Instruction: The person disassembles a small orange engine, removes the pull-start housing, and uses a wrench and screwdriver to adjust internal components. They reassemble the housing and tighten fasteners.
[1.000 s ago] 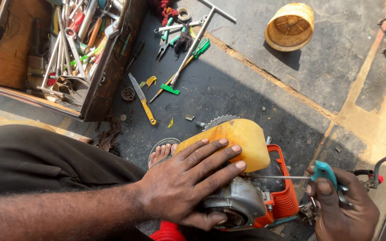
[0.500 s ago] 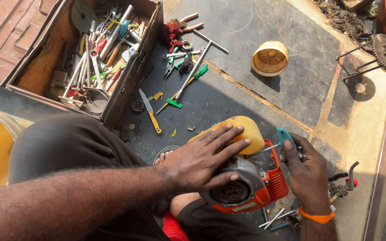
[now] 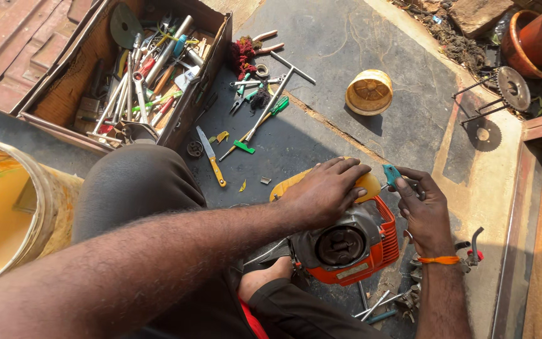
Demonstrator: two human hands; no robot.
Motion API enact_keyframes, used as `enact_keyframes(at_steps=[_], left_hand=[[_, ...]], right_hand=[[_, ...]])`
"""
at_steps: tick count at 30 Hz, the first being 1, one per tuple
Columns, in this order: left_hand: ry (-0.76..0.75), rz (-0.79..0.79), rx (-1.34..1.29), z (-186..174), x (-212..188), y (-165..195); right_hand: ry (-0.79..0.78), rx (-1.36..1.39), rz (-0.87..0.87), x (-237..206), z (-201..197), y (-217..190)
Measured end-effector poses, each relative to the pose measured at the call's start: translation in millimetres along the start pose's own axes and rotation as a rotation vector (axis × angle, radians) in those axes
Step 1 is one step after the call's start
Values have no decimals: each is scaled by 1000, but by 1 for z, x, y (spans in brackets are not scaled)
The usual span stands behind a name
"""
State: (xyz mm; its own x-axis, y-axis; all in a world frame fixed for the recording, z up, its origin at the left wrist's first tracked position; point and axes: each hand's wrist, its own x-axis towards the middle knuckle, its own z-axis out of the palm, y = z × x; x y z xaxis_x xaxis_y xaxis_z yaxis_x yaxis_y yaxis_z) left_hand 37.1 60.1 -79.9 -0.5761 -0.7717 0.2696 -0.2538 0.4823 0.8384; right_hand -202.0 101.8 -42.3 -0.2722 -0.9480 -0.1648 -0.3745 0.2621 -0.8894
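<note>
Left hand flat, fingers spread, hiding yellow tank; right hand pinching teal-handled tool, tip hidden.

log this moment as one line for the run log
left hand pressing on yellow tank of orange engine | right hand holding teal-handled tool | toolbox at upper left

Left hand on engine, right hand just right of it; toolbox far left, bucket beyond, floor beneath.
</note>
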Motion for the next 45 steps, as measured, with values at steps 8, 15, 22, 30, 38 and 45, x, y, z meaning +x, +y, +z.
enact_keyframes(at_steps=[8,15,22,30,38,45], left_hand=[[-224,-211,111,8,47,29],[-234,-162,139,15,53,30],[-310,-175,149,1,48,48],[-255,-145,158,4,50,49],[-288,-196,159,6,50,50],[-349,-240,195,5,53,53]], right_hand=[[19,147,143,23,-15,50],[-25,170,183,17,-34,80],[-93,646,192,15,-36,101],[-98,415,147,18,-45,99],[-11,546,160,15,-52,104],[343,468,35,-27,-81,88]])
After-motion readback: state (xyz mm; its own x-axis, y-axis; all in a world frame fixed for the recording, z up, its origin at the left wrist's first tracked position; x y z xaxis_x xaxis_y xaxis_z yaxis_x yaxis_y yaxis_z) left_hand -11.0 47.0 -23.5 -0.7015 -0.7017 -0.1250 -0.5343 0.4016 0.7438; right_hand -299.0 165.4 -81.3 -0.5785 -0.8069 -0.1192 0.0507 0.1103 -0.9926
